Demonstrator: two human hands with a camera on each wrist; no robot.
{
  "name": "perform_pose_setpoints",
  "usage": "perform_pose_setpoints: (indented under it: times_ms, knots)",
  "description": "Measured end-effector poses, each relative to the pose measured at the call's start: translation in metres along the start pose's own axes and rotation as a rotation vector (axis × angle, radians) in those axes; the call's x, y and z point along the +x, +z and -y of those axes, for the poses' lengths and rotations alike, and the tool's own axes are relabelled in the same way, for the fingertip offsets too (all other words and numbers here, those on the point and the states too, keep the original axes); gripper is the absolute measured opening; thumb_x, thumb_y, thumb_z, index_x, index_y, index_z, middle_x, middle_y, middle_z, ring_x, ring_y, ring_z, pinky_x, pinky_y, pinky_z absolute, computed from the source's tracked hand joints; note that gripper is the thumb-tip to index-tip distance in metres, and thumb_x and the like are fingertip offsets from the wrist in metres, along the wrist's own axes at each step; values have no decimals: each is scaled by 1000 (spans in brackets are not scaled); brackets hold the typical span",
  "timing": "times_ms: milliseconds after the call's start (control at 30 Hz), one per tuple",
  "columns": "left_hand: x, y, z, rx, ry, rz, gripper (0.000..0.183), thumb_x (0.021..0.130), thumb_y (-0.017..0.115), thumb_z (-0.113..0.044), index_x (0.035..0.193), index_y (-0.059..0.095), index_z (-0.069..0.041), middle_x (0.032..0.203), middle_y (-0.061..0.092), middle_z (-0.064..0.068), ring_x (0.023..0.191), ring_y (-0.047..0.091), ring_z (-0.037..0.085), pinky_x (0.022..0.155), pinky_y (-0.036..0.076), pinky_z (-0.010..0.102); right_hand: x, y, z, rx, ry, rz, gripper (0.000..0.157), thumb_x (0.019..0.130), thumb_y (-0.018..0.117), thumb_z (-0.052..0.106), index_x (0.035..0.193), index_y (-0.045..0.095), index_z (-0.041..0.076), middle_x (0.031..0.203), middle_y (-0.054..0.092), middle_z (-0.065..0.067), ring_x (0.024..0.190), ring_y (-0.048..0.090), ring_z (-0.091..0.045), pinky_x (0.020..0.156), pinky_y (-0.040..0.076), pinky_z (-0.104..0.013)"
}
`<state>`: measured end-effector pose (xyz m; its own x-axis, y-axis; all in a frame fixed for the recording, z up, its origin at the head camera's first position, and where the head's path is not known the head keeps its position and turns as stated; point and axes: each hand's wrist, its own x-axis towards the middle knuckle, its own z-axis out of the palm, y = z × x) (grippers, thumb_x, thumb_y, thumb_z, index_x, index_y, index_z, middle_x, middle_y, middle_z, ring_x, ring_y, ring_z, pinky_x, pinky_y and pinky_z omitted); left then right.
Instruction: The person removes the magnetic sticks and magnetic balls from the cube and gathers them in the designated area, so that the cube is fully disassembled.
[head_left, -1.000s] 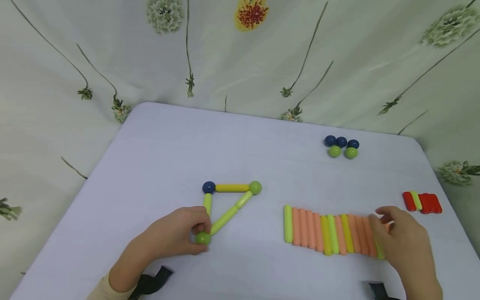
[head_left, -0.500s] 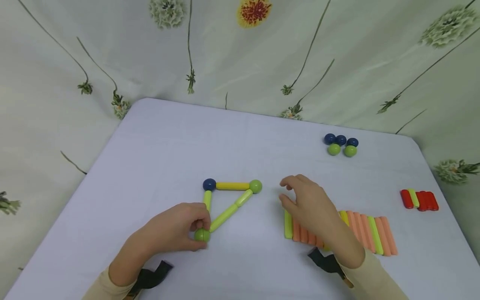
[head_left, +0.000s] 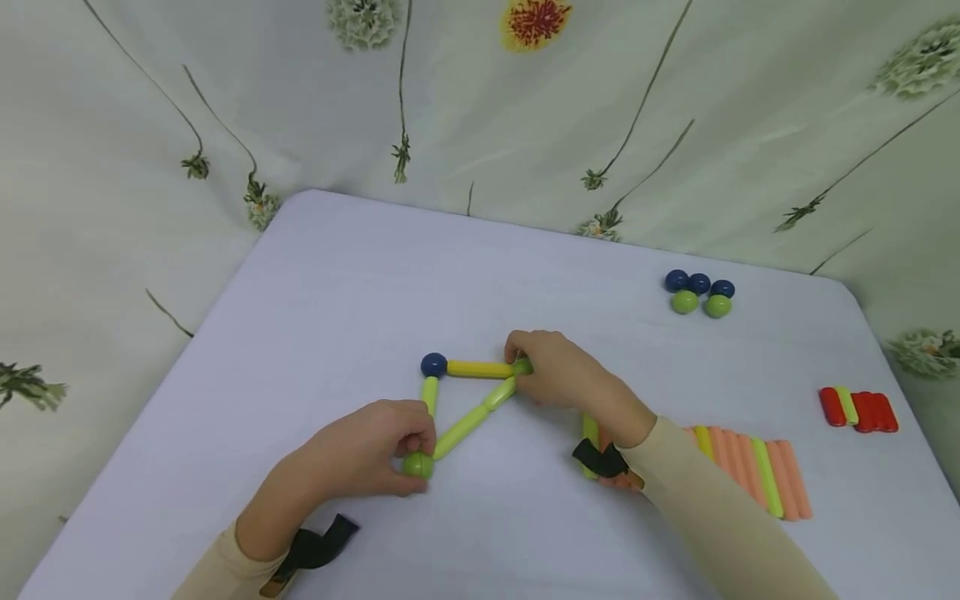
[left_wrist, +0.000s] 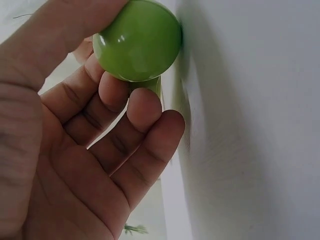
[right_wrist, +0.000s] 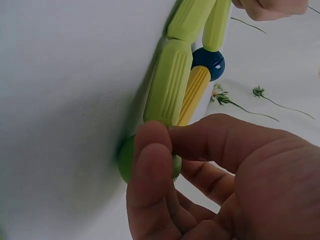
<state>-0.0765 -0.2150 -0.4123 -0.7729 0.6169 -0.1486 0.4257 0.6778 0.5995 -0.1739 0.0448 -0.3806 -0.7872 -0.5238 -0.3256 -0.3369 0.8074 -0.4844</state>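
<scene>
My left hand [head_left: 363, 450] pinches a glossy green ball [head_left: 417, 466] at the near corner of a shape made of sticks and balls. In the left wrist view this green ball [left_wrist: 140, 42] sits between thumb and fingers, close against the table. The right hand [head_left: 562, 372] grips another green ball [head_left: 522, 366] at the right corner, its fingers partly covering it. A yellow stick [head_left: 480, 369] links that ball to a dark blue ball [head_left: 433, 365]. Two light green sticks, one longer [head_left: 461, 432] and one shorter [head_left: 500, 393], run end to end between the green balls. A third light green stick [head_left: 430, 393] descends from the blue ball behind my left fingers.
A row of orange, yellow and light green sticks [head_left: 738, 467] lies at right, partly under the right forearm. Several blue and green balls [head_left: 685, 302] cluster at the back right. Short red pieces [head_left: 873, 412] with a light green one lie near the right edge of the white table [head_left: 360, 275].
The right hand has moved left from the stick row to the green ball at the right corner and now grips it. The left hand has kept its pinch on the near ball.
</scene>
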Motion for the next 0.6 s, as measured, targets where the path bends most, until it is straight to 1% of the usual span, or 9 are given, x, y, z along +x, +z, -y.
perform_pose_setpoints:
  times_ms: [33,100,167,367,500,600]
  knots:
    - [1,0,0,0,5,-1,34,70,88,-31,85,57,-29,76,51,-10,70,49,7,61,44,23,0,0,-1,15,2,-5,18,85,64,5,100,60,14,86,59,-2,64,54,-16,57,46,-27]
    - [2,0,-1,-4,7,-1,34,69,88,-31,85,58,-29,76,51,-11,71,50,8,62,45,22,1,0,-1,32,4,-18,17,82,65,5,95,60,14,80,60,-2,58,53,-15,54,44,-26]
    - [2,0,-1,-9,5,3,34,70,88,-31,86,58,-29,76,51,-12,72,51,8,62,46,22,1,0,-1,36,-5,-29,16,81,65,5,92,59,14,77,59,-2,56,51,-14,53,42,-26]
    - [0,-1,-2,-20,1,8,34,69,88,-30,86,59,-27,77,51,-12,73,52,8,63,46,22,4,3,-3,30,-34,-32,14,83,67,7,92,59,14,82,58,-2,56,52,-14,52,43,-26]
    - [0,-1,-2,-22,-1,8,34,69,88,-30,87,59,-27,77,51,-12,73,52,8,64,47,22,4,5,-6,36,-37,-19,11,86,64,8,94,61,14,86,57,-4,53,54,-13,52,45,-26]
    - [1,0,-2,-23,-2,10,34,70,88,-29,87,59,-27,78,51,-13,73,52,8,65,47,22,3,4,-8,60,-34,-9,11,88,62,8,97,63,14,89,56,-5,52,55,-14,53,47,-27]
